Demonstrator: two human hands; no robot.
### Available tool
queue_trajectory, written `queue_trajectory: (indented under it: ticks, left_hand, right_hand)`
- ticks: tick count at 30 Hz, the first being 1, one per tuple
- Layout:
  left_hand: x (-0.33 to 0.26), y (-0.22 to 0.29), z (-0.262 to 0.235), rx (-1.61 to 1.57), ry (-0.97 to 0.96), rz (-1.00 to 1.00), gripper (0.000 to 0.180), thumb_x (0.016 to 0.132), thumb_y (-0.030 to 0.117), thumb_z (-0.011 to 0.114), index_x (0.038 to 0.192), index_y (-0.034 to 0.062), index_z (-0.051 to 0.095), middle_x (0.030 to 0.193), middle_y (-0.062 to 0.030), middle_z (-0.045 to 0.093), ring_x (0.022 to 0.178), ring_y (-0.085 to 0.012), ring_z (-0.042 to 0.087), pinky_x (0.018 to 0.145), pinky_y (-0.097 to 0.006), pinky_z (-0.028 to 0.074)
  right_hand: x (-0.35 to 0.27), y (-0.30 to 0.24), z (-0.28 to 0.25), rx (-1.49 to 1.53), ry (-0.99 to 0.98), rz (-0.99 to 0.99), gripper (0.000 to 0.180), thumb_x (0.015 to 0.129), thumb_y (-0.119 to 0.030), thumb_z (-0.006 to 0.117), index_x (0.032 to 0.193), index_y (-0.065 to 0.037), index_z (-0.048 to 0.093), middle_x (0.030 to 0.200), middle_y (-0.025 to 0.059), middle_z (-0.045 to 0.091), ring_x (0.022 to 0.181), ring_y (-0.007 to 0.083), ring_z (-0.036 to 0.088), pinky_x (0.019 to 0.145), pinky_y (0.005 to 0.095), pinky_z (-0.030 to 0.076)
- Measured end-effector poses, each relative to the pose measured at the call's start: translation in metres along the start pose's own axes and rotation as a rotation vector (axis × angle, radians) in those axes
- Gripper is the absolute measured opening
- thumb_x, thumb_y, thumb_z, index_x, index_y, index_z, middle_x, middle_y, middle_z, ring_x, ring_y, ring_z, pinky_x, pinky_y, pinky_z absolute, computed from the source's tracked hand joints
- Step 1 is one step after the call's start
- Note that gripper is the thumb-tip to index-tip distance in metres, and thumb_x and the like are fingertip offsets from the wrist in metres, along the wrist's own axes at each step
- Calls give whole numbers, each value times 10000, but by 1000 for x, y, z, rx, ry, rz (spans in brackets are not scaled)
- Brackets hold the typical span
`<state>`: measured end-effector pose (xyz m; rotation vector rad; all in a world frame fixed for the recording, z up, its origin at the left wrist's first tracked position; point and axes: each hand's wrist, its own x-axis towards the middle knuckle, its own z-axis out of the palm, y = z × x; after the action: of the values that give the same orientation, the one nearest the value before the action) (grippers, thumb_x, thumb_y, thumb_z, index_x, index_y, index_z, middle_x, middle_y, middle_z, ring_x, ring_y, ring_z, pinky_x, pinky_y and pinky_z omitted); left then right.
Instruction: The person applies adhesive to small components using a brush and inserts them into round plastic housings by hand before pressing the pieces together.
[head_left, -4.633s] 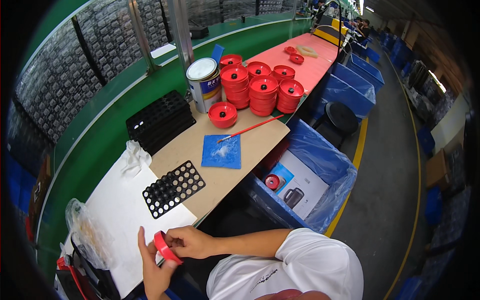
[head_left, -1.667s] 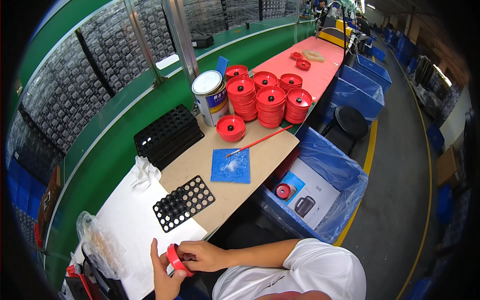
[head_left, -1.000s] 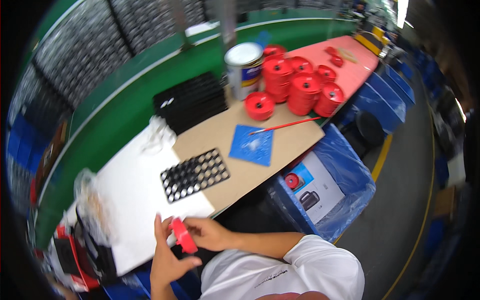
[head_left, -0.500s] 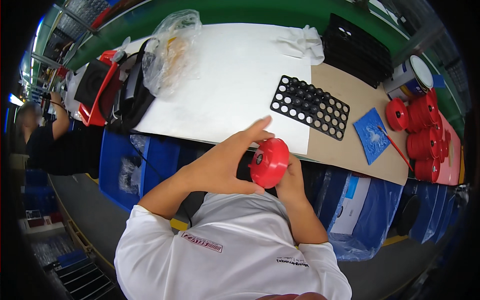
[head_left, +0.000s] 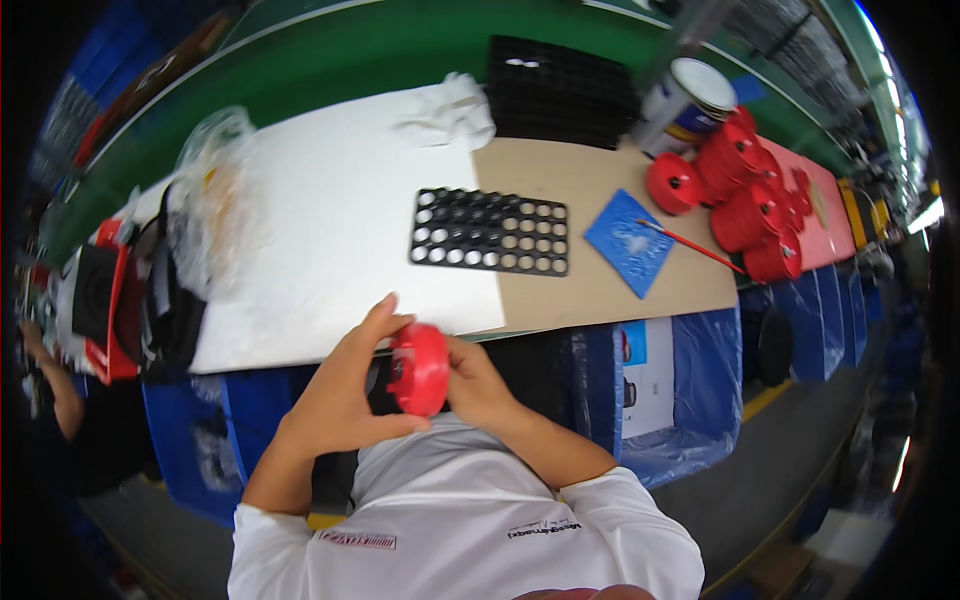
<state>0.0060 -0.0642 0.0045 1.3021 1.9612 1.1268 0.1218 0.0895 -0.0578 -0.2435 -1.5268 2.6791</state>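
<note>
A red round cap-like part [head_left: 424,370] is held upright on its edge in front of my body, at the near edge of the table. My left hand [head_left: 345,385] grips it from the left, the thumb at its lower rim and the fingers at its upper rim. From behind and to the right, my right hand [head_left: 478,382] closes on the same part; its fingertips are partly hidden. Beyond the hands lies a black tray with rows of round holes [head_left: 490,232], some of them filled with small dark pieces.
At right, several red round parts [head_left: 743,215] are piled beside a paint can [head_left: 687,105]. A red brush [head_left: 690,242] touches a blue sheet [head_left: 630,243]. Black trays [head_left: 560,92] are stacked at the back. Clear plastic [head_left: 215,205] lies left. Lined blue bins [head_left: 683,385] stand below.
The view has swung to the right, so the table's things sit further left in it. Both hands still hold the red part, which is now seen more edge-on.
</note>
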Motion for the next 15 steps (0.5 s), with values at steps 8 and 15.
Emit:
queue_trajectory:
  ticks: [8,15]
  left_hand:
    - [17,18,31,-973,164,-234,1155,701,542,809,1528,41,179,1303,-146,544,1230,-244,527,1073,-386,382]
    - [30,11,63,-1244,110,-147,959,835,625,593,1501,28,247,1415,-133,465,1307,-255,463,1101,-406,368]
  right_hand:
    - [-15,-12,-18,-811,221,-549,823,698,-337,816,1341,0,426,1238,182,542,1094,314,561,963,391,436]
    - [-26,-41,-25,-894,182,-634,1082,578,-358,879,1431,-7,315,1356,198,479,1231,378,473,1065,463,334]
